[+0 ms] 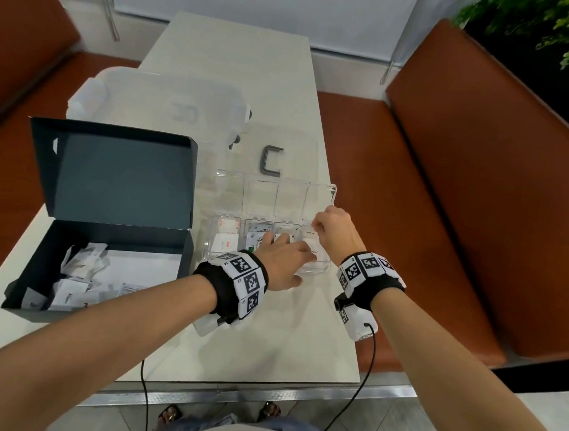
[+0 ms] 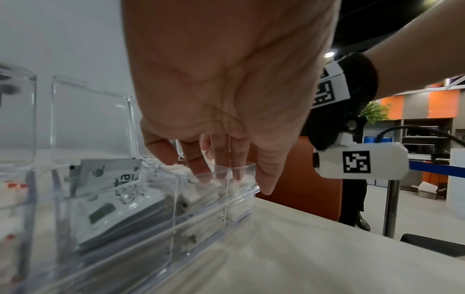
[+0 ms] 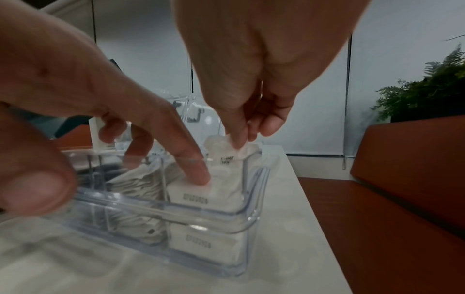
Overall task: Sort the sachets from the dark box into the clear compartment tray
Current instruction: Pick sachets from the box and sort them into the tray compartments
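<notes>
The dark box [image 1: 186, 255] stands open at the left with several white sachets [image 1: 78, 276] inside. The clear compartment tray [image 1: 305, 270] sits mid-table, lids raised, with sachets in each compartment. My left hand [image 1: 287, 246] reaches over the tray, and its straight fingers [image 2: 201, 173] press down on the sachets in the right-hand compartments. Its index finger [image 3: 196, 171] pushes on the white stack in the rightmost compartment. My right hand [image 1: 320, 225] pinches the top edge of an upright white sachet [image 3: 226, 161] at the far end of that compartment. The tray wall [image 3: 226, 224] is close to the table's right edge.
A large clear lidded container [image 1: 158, 104] stands behind the box. A grey C-shaped handle [image 1: 272, 161] lies just beyond the tray. Orange benches [image 1: 484, 198] flank the table. A green plant [image 1: 567, 30] is at the far right.
</notes>
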Motion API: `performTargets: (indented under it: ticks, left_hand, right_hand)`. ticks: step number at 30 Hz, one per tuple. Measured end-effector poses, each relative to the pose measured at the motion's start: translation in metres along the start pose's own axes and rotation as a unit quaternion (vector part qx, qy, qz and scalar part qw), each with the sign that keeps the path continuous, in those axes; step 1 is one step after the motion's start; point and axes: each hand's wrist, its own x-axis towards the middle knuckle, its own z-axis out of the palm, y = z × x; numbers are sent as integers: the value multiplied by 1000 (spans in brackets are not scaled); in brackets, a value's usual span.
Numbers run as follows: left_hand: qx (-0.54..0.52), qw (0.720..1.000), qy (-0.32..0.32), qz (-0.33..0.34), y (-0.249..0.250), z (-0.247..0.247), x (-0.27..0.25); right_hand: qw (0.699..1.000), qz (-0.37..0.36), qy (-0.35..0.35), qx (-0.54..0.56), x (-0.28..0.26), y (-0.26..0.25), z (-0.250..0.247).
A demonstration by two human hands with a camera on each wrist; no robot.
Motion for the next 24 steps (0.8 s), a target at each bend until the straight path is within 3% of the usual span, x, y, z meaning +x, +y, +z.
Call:
performTargets:
  ticks: [24]
  left_hand:
    - [-28,1000,-6,0,-1,2,0]
  right_hand:
    - [988,-45,-57,-136,6,-7,3]
